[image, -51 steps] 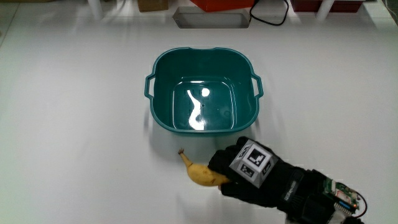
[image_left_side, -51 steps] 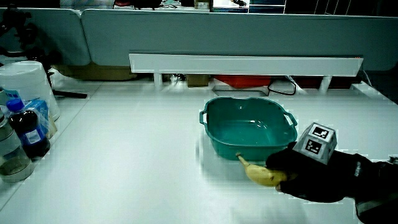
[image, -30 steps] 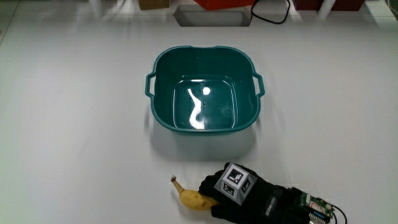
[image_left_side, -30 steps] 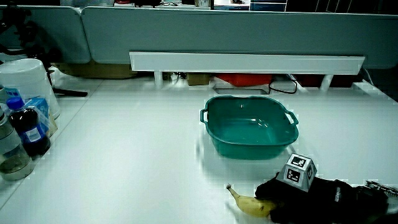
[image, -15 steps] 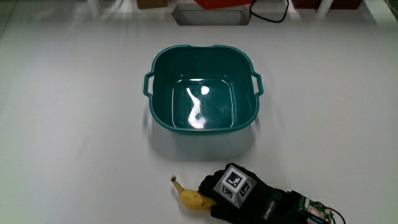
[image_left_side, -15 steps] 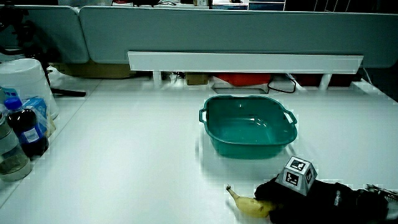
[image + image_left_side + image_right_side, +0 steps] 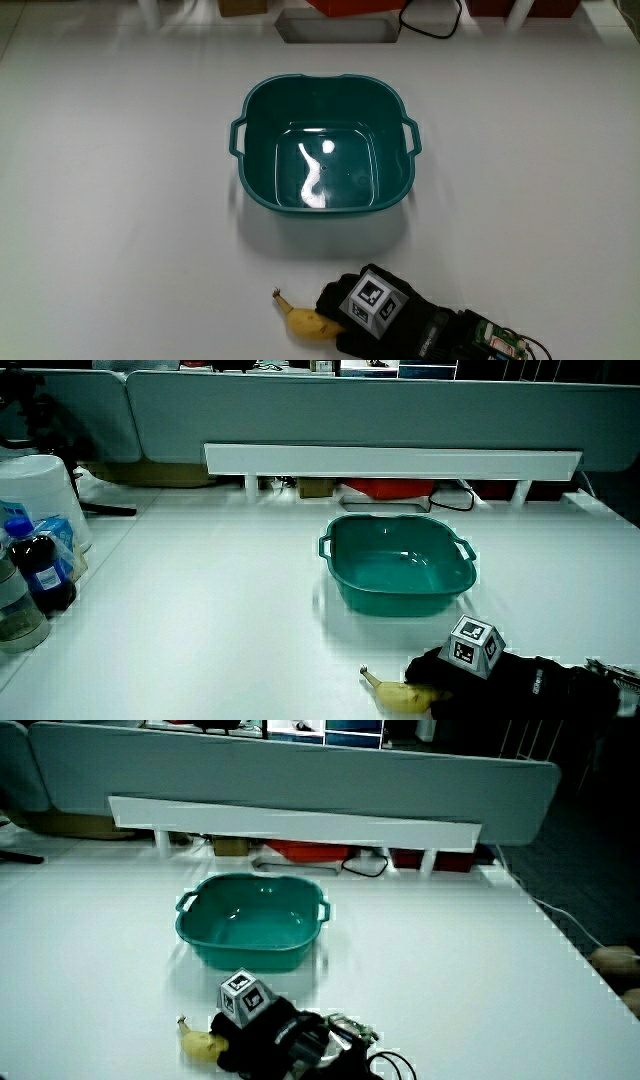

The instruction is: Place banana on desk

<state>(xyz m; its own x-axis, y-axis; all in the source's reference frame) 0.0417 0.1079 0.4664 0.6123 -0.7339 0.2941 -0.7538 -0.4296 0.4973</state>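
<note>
A yellow banana (image 7: 302, 319) lies low on the white desk (image 7: 120, 220), nearer to the person than the teal basin (image 7: 324, 143). The gloved hand (image 7: 372, 312) is curled around the banana's thick end, with the stem end sticking out. The patterned cube rides on the back of the hand. In both side views the banana (image 7: 395, 695) (image 7: 199, 1042) rests at desk level under the hand (image 7: 480, 678) (image 7: 262, 1028). The basin (image 7: 398, 565) (image 7: 251, 921) holds nothing.
A dark bottle (image 7: 38, 563) and a white container (image 7: 42, 495) stand at the desk's edge in a side view. A white shelf rail (image 7: 390, 461) runs along the low partition, with a red item and a black cable under it.
The hand has carried the banana from beside the basin's near wall toward the person and down to the desk. In the last half second it barely shifted.
</note>
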